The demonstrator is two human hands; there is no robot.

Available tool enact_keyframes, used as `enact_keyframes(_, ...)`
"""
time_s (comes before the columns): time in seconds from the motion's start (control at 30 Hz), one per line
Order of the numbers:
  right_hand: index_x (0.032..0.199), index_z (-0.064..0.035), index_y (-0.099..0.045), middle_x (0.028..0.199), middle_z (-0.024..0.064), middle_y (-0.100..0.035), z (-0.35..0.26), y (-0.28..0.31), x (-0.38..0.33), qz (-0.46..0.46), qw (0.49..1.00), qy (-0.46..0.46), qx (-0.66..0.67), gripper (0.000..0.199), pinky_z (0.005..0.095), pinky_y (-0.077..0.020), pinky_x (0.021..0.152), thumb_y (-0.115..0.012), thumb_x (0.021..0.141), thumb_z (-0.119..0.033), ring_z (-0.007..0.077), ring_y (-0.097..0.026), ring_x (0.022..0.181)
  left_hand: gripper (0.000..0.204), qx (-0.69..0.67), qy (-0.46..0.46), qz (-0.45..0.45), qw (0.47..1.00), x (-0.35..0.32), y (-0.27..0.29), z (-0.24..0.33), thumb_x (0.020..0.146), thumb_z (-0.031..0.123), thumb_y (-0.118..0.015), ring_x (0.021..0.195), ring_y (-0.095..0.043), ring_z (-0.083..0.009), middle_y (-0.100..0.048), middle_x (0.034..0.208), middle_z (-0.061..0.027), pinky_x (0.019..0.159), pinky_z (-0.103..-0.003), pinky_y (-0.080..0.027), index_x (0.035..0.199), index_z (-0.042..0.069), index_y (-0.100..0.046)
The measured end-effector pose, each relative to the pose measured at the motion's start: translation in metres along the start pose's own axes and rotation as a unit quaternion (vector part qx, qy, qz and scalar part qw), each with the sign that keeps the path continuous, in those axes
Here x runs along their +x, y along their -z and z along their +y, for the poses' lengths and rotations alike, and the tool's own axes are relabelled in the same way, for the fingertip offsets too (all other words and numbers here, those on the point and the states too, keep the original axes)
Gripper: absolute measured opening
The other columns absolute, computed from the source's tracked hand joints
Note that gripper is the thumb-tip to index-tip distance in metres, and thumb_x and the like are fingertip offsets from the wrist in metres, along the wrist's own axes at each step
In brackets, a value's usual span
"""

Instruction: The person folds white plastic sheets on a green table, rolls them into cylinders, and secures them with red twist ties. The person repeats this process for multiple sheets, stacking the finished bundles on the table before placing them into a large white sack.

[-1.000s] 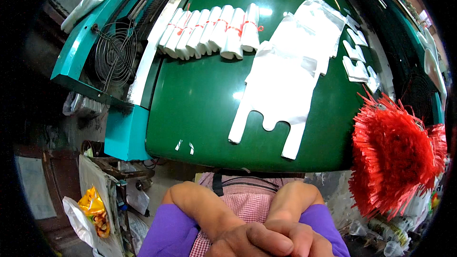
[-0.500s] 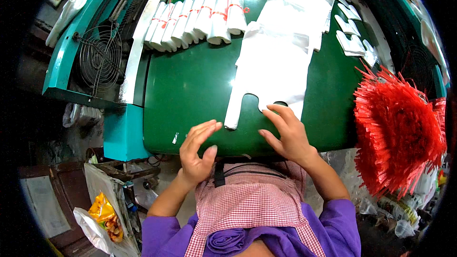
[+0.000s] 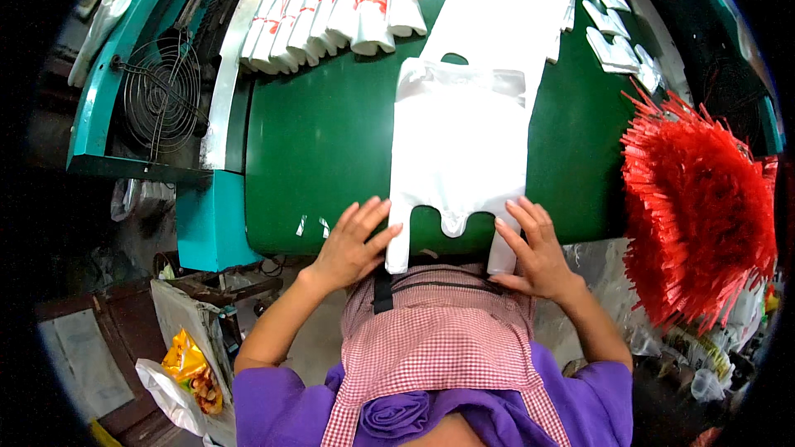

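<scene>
A flat stack of white plastic T-shirt bags (image 3: 460,145) lies on the green table, its two handles toward me and one handle overhanging the front edge. My left hand (image 3: 354,242) rests against the left handle, fingers stretched out. Over on the other side, my right hand (image 3: 537,250) lies with spread fingers on the right handle, thumb beside its end. Neither hand is closed on the bags. Further white plastic bags (image 3: 489,21) lie fanned out behind this stack, partly covered by it.
Rolled white bags (image 3: 371,12) tied with red strips line the back left. Small white cut-off pieces (image 3: 611,51) lie at the far right. A big bunch of red plastic strips (image 3: 700,215) hangs at the right. A wire-guarded fan (image 3: 163,99) stands left of the green table (image 3: 323,149).
The front stack of bags has come toward me and straightened, away from the stacks behind. My right hand moved right and nearer me; my left hand now touches the left handle.
</scene>
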State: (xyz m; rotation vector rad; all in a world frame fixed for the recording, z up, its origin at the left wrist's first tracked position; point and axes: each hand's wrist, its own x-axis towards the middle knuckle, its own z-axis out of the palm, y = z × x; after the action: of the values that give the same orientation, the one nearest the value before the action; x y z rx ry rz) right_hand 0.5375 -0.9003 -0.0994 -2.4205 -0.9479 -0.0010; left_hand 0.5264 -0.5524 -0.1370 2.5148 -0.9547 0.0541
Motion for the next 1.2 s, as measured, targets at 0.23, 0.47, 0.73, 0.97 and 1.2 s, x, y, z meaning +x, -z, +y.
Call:
enact_keyframes(0.23, 0.125, -0.0185, -0.056, 0.141, 0.0134, -0.041, 0.029, -0.014, -0.019, 0.036, 0.996, -0.052, -0.059, 0.06, 0.0512, -0.0258, 0.108, -0.073, 0.068, -0.011, 0.0349, -0.034, 0.134, 0.033, -0.022, -0.066, 0.01, 0.998, 0.031, 0.013, -0.008, 0.074, 0.015, -0.071, 0.129, -0.04, -0.0307, -0.048, 0.129, -0.0084, 0.107, -0.05, -0.03, 0.104, 0.013, -0.058)
enact_keyframes(0.47, 0.101, -0.0054, -0.06, 0.114, 0.0133, -0.055, 0.038, -0.001, 0.015, 0.05, 0.991, 0.086, 0.089, 0.027, 0.0463, -0.0399, 0.098, -0.066, 0.076, -0.001, 0.0327, -0.052, 0.112, 0.013, -0.195, 0.02, 0.079, 0.978, 0.106, -0.006, -0.002, 0.087, 0.013, -0.059, 0.069, -0.06, -0.0323, -0.06, 0.078, -0.0163, 0.062, -0.04, -0.048, 0.09, 0.001, -0.062)
enact_keyframes(0.73, 0.089, -0.0098, -0.061, 0.082, 0.0106, -0.06, 0.02, -0.043, 0.076, 0.049, 0.997, -0.057, 0.0, 0.014, 0.0393, -0.0477, 0.055, -0.06, 0.087, -0.024, 0.0273, -0.063, 0.072, 0.026, 0.025, -0.027, 0.138, 0.99, 0.112, -0.015, 0.002, 0.083, 0.016, -0.056, 0.089, -0.062, -0.0252, -0.064, 0.098, -0.0117, 0.068, -0.037, -0.051, 0.106, 0.008, -0.064)
enact_keyframes(0.97, 0.127, -0.0005, -0.049, 0.138, 0.0205, -0.042, 0.027, -0.037, 0.081, 0.057, 0.981, -0.022, -0.182, 0.044, 0.0418, -0.0382, 0.097, -0.059, 0.087, -0.014, 0.0325, -0.044, 0.124, 0.035, 0.053, -0.126, 0.115, 0.984, 0.089, -0.028, 0.017, 0.08, 0.006, -0.054, 0.102, -0.061, -0.023, -0.063, 0.115, -0.0111, 0.087, -0.036, -0.049, 0.113, 0.003, -0.062)
enact_keyframes(1.2, 0.132, 0.0021, -0.043, 0.139, 0.0239, -0.04, 0.016, 0.002, 0.102, 0.047, 0.999, 0.002, 0.008, 0.053, 0.0437, -0.0353, 0.103, -0.059, 0.088, -0.023, 0.0383, -0.042, 0.126, 0.021, -0.127, 0.126, -0.027, 0.984, 0.148, -0.008, -0.009, 0.088, 0.025, -0.057, 0.07, -0.061, -0.0371, -0.063, 0.076, -0.0184, 0.061, -0.045, -0.048, 0.083, 0.005, -0.064)
